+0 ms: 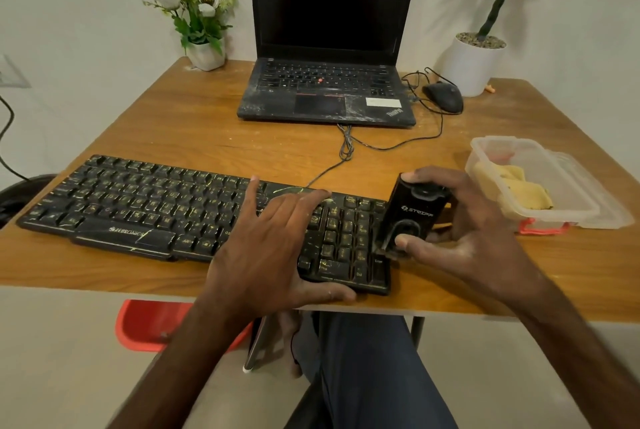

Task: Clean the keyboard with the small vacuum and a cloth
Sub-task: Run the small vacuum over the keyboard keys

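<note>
Keyboard (166, 210): black, full-size, lies along the near edge of the counter (173, 130), its right end at the person's midline. Keys and frame smeared with yellowish dust and streaks. Cable runs from its back edge toward the laptop (329, 82).

Small vacuum (410, 217): black, boxy, glossy shell. Stands tilted just off the keyboard's right end, lower end down beside the number pad; whether the nozzle touches the keys cannot be told.

Right hand (464, 231): wrapped round the vacuum, fingers (414, 179) over the top, thumb pressed on the lower front face. Firm hold on the body.

Left hand (273, 245): flat on the keyboard right of centre, fingers spread wide, thumb hooked under the front edge. Holds nothing; looks like it is pinning the board.

Handling, judged: vacuum likely light, rigid, shell smooth enough to slip, so gripping across the side walls suits it. Keyboard stiff, light, apt to slide on the wood, keycaps could pop; best steadied at the frame.

Cloth: a yellow one appears to sit in the clear plastic tub (530, 182) to the right, untouched.

Further out: mouse (443, 97), two potted plants at the back
</note>
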{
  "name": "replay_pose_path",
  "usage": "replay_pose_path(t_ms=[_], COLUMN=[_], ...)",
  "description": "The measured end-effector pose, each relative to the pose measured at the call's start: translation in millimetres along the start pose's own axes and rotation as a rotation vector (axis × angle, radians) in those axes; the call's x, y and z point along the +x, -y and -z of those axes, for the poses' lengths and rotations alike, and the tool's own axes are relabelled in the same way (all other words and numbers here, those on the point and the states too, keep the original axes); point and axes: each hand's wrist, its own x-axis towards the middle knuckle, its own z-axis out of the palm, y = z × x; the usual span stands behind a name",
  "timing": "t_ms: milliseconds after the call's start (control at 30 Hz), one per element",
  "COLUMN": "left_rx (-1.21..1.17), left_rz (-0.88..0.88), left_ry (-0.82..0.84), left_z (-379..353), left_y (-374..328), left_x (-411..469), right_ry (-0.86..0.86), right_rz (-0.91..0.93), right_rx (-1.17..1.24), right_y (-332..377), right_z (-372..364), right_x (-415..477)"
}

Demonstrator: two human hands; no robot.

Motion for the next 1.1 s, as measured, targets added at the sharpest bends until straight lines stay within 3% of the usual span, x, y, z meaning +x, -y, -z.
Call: replay_pose_path(t_ms=[233, 367, 500, 700, 833, 900, 1033, 1100], left_rx=[0.007, 0.005, 0.0, -0.019, -0.025, -0.027, -0.034, -0.039], left_rz=[-0.003, 0.016, 0.013, 0.001, 0.01, 0.014, 0.013, 0.012], left_ry=[0.011, 0.015, 0.027, 0.019, 0.022, 0.026, 0.029, 0.031], left_z=[1, 1, 0, 1, 0, -1, 0, -1], left_y=[0, 0, 2, 1, 1, 1, 1, 1], left_x=[0, -1, -1, 0, 0, 0, 0, -1], right_ry=[-0.133, -0.096, -0.114, -0.38, -0.337, -0.268, -0.292, -0.318], right_rz=[0.037, 0.029, -0.04, -0.127, -0.103, -0.098, -0.07, -0.046], right_rx=[-0.386, -0.265, 0.021, -0.188, 0.104, 0.034, -0.294, -0.23], right_y=[-23, -17, -12, -30, -23, -24, -28, -26], right_z=[-1, -4, -5, -2, -5, -7, -3, -5], right_x=[37, 28, 7, 26, 21, 16, 20, 20])
